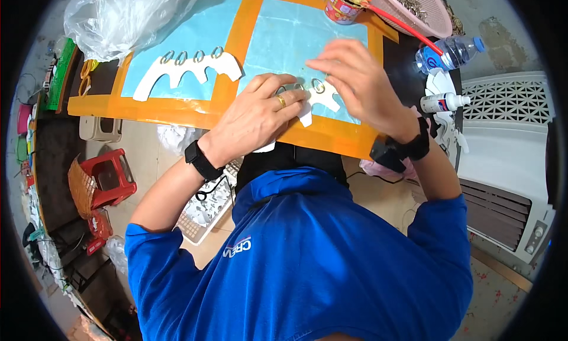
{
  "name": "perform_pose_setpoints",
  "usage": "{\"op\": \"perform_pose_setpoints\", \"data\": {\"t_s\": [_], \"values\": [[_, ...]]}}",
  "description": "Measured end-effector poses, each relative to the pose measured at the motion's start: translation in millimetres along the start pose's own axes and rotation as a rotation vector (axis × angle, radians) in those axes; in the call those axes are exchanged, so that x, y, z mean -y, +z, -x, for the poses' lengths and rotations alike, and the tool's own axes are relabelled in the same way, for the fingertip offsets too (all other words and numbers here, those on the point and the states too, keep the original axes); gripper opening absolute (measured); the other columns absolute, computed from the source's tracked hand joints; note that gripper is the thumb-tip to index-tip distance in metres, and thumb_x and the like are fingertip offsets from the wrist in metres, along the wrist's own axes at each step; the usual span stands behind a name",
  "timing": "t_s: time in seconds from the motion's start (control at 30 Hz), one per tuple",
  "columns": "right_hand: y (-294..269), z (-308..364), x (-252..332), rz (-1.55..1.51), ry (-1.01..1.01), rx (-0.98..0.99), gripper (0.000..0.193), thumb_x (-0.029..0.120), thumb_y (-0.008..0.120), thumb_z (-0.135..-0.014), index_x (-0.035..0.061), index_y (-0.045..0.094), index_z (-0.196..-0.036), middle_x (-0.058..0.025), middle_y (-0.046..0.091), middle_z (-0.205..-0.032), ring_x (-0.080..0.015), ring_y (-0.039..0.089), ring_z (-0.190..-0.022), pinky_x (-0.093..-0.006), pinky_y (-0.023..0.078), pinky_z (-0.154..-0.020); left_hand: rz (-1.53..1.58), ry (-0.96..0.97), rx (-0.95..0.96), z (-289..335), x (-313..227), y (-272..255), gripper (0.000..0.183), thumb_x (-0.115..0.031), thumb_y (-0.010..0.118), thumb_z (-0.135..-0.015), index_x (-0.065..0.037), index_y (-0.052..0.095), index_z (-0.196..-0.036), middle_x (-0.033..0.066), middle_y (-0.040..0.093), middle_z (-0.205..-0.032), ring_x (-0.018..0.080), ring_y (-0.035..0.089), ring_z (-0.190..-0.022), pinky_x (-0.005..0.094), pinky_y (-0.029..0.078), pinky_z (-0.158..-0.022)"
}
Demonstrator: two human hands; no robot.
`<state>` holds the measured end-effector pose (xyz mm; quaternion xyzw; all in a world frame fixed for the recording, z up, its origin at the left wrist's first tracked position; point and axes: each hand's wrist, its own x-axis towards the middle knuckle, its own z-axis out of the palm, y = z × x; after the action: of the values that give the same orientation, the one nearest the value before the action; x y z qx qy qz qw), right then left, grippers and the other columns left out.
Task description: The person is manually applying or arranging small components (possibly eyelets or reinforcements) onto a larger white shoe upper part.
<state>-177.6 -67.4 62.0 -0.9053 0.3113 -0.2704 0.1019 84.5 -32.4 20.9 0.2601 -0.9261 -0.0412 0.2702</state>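
My left hand (266, 110), with a ring on one finger, presses down on a white pronged piece (326, 99) at the table's near edge and hides much of it. Oval metal rings stand along that piece; one ring (318, 85) shows between my two hands. Just over it is my right hand (361, 83), its fingers reaching left and its thumb held apart below them; I see nothing between them. A second white pronged piece (155, 75), arched in shape, lies to the left with several metal rings (199, 56) along its upper edge.
Blue sheets and orange tape cover the table (228, 75). A clear plastic bag (127, 18) and yellow-handled scissors (86, 78) lie left. At the right are a red tin (342, 11), a pink basket (435, 15) of metal pieces, a water bottle (447, 56) and a white squeeze bottle (441, 102).
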Motion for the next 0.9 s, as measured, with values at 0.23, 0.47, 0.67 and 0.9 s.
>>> {"op": "perform_pose_setpoints", "data": {"t_s": [0.23, 0.47, 0.67, 0.9], "values": [[14, 22, 26, -0.111, 0.121, 0.006, 0.04, -0.002, 0.063, -0.096, 0.0085, 0.07, -0.134, -0.0107, 0.07, -0.129, -0.0334, 0.063, -0.122, -0.045, 0.049, -0.103, 0.023, -0.042, -0.028, 0, -1, 1, 0.036, -0.005, 0.083, -0.084, -0.01, 0.076, -0.118, 0.0009, 0.074, -0.128, 0.03, 0.062, -0.128, 0.0429, 0.051, -0.105], [24, 28, 33, -0.14, 0.259, -0.045, 0.031, 0.003, 0.063, -0.1, 0.007, 0.07, -0.13, -0.0118, 0.07, -0.128, -0.0343, 0.063, -0.121, -0.0461, 0.047, -0.104, 0.027, -0.036, -0.035, -1, -1, 0, 0.033, -0.006, 0.081, -0.084, -0.01, 0.075, -0.117, 0.0021, 0.072, -0.125, 0.029, 0.061, -0.129, 0.0437, 0.049, -0.107], [30, 34, 33, -0.114, 0.262, -0.051, 0.031, 0.003, 0.064, -0.099, 0.0061, 0.07, -0.129, -0.0125, 0.069, -0.127, -0.0353, 0.062, -0.12, -0.0469, 0.046, -0.104, 0.024, -0.04, -0.041, -1, -2, 1, 0.03, -0.007, 0.08, -0.084, -0.009, 0.074, -0.114, 0.0024, 0.071, -0.123, 0.029, 0.061, -0.128, 0.0439, 0.048, -0.108], [33, 37, 36, 0.102, 0.179, -0.039, 0.026, 0.007, 0.07, -0.095, 0.0062, 0.071, -0.121, -0.0149, 0.068, -0.126, -0.039, 0.06, -0.117, -0.0493, 0.046, -0.104, -0.009, -0.071, -0.107, 3, -3, 5, 0.025, -0.006, 0.082, -0.084, -0.009, 0.078, -0.108, 0.0016, 0.072, -0.122, 0.0305, 0.061, -0.126, 0.0434, 0.049, -0.106]]}}
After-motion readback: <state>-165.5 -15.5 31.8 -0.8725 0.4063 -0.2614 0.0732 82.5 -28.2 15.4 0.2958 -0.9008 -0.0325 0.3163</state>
